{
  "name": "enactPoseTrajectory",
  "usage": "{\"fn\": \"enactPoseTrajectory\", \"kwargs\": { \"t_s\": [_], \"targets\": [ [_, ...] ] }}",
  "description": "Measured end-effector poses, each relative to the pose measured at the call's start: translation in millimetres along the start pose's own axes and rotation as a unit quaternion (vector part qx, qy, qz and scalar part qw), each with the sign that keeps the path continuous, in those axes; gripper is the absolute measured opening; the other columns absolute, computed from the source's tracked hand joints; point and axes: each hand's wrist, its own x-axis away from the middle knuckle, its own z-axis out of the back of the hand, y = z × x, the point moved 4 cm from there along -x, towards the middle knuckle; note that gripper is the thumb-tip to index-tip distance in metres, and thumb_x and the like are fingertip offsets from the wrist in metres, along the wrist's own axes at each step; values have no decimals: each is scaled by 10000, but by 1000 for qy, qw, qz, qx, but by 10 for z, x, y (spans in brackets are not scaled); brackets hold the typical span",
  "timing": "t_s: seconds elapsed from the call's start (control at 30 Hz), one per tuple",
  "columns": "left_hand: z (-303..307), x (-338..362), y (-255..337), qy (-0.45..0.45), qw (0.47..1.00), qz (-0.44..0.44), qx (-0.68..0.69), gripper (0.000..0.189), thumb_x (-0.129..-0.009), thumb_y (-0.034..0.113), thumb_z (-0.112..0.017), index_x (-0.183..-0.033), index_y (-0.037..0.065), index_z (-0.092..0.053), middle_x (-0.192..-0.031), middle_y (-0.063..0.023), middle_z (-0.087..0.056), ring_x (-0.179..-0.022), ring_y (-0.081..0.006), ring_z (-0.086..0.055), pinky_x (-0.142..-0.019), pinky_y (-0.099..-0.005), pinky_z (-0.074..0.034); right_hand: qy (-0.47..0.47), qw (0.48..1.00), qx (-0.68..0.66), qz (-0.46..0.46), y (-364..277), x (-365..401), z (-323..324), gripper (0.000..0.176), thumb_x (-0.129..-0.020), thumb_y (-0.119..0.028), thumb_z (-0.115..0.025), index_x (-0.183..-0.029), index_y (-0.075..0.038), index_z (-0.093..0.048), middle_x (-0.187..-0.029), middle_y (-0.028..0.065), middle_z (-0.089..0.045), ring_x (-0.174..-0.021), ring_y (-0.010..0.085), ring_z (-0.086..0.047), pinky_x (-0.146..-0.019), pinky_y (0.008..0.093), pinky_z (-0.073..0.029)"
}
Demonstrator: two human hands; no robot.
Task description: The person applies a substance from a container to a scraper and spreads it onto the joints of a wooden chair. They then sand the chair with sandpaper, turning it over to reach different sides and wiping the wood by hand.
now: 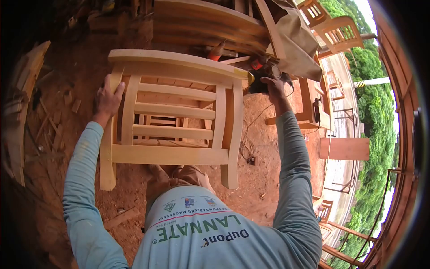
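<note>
At the far right corner of the chair (174, 154), the right hand (274, 85) grasps a power tool (262, 71); the left hand (107, 99) grips the chair, likely for sanding.

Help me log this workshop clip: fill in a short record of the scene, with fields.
place: dirt floor, trees beyond
chair: bare wood, slatted, just in front of the person
left hand: grips the chair's side post
right hand: holds a tool at the chair's top corner
tool: black and orange; its cord trails to the floor
around: wood scraps, cloth, more chairs behind
</note>
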Motion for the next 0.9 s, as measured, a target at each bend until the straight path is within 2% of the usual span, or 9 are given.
{"fn": "enactPoseTrajectory", "kwargs": {
  "t_s": [0.43, 0.53, 0.63, 0.73, 0.9],
  "targets": [
    [47, 24, 51, 6, 1000, -2, -4, 651, -976, 470, -587, -1459, 52, -461, -1249, -307, -657, -1147, -497, -623, -1002, -521, -490, -35, 998, -52, 20, 80, -65, -226, 247, -855, -34, -712, -1093, -1, -652, -959, 72, -702, -837, 185, -690, -786, 294, -559],
    [14, 7, 11, 3, 1000, 0, -4, 646, -977, 477, -582, -1458, 64, -461, -1245, -307, -659, -1150, -496, -622, -1004, -523, -489, -46, 993, -107, 0, 129, -107, -200, 240, -862, -54, -717, -1090, -15, -650, -946, 68, -696, -808, 184, -698, -741, 313, -593],
    [31, 6, 11, -1, 1000, 5, -6, 633, -982, 488, -570, -1459, 84, -464, -1261, -295, -656, -1165, -486, -618, -1005, -521, -487, -48, 991, -124, 8, -103, 87, -287, 217, -855, -69, -709, -1065, -32, -668, -889, 76, -703, -697, 199, -719, -574, 305, -613],
    [32, 10, 24, -10, 1000, 12, -11, 621, -986, 491, -563, -1458, 98, -466, -1289, -276, -651, -1184, -477, -611, -1007, -517, -484, -63, 993, -96, 16, -208, 147, -366, 203, -861, -57, -722, -1046, -24, -646, -914, 67, -687, -747, 175, -703, -591, 362, -632],
    [64, 17, 54, -16, 999, 15, 28, 612, -967, 470, -585, -1425, 77, -484, -1294, -276, -645, -1191, -481, -602, -1011, -521, -483, -40, 997, -52, 47, -55, 14, -388, 212, -854, -55, -719, -1050, -9, -651, -905, 70, -684, -776, 173, -686, -677, 319, -597]
  ]
}}
